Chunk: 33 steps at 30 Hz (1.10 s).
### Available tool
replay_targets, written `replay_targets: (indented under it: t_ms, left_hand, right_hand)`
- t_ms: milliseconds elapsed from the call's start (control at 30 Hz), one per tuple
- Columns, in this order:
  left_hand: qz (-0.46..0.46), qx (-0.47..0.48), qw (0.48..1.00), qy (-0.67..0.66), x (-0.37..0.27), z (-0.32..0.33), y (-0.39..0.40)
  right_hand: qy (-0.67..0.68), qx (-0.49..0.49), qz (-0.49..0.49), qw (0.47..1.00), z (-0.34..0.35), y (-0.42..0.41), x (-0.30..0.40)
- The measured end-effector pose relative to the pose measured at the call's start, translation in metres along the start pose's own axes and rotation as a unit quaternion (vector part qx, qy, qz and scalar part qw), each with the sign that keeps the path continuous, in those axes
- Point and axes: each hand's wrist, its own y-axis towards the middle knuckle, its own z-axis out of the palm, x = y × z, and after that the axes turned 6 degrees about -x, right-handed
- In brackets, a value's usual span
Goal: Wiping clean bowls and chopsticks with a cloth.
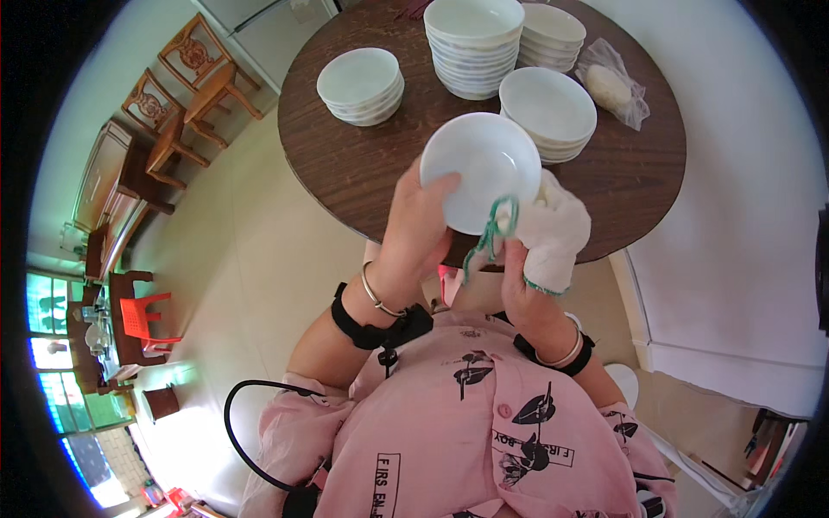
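Note:
A white bowl (482, 158) is tilted over the near edge of the round wooden table, its inside facing up. My left hand (418, 217) grips its left rim, thumb inside. At the bowl's lower right, my right hand (518, 259) holds a white cloth with green edging (557, 226), which looks like a knitted glove, against the rim. The cloth hides most of the right fingers. Beyond the bowl stand a tall stack of white bowls (474, 52), a shorter stack at the left (361, 87), one at the right (548, 113) and another behind it (552, 39).
The round dark wooden table (330, 175) spans the area before me. A clear plastic bag with a pale lump inside (609, 87) lies at its right. A white wall (745, 194) rises close on the right. Carved wooden chairs (207, 78) and a red plastic stool (139, 317) stand at the left.

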Motion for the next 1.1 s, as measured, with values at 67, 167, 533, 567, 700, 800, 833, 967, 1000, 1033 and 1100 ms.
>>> replay_targets:
  t_ms: [67,167,533,567,700,800,833,967,1000,1033,1100]
  left_hand:
    - [-0.029,0.018,0.999,0.005,0.008,-0.004,-0.003]
    - [-0.072,0.068,0.995,0.012,0.008,-0.004,-0.006]
    - [-0.008,0.173,0.959,0.224,0.015,0.003,-0.015]
    - [-0.008,0.176,0.958,0.225,0.014,0.007,-0.015]
    - [0.037,0.141,0.968,0.203,0.007,0.020,-0.005]
    - [0.059,0.116,0.960,0.250,-0.020,0.027,0.011]
    - [0.046,0.097,0.955,0.277,-0.033,0.034,0.013]
    - [0.086,0.106,0.951,0.276,-0.053,0.054,0.045]
    - [0.102,0.099,0.940,0.311,-0.056,0.061,0.052]
    - [0.104,0.097,0.940,0.311,-0.055,0.063,0.060]
    - [0.105,0.076,0.919,0.373,-0.050,0.062,0.079]
  right_hand:
    - [-0.022,-0.026,-0.002,0.999,0.002,-0.004,-0.006]
    - [0.173,-0.161,0.235,0.943,0.008,-0.035,-0.076]
    - [0.682,0.058,0.474,0.554,-0.010,-0.011,-0.064]
    - [0.682,0.056,0.472,0.556,-0.009,-0.011,-0.065]
    - [0.735,0.161,0.443,0.487,-0.016,-0.011,-0.080]
    - [0.582,0.208,0.474,0.627,-0.031,0.008,-0.046]
    - [0.320,0.152,0.529,0.772,-0.032,0.017,-0.027]
    - [0.417,0.083,0.472,0.773,-0.034,0.013,-0.041]
    - [0.418,0.071,0.475,0.771,-0.034,0.012,-0.042]
    - [0.419,0.073,0.474,0.771,-0.032,0.011,-0.042]
    - [0.366,0.086,0.453,0.808,-0.032,0.009,-0.043]
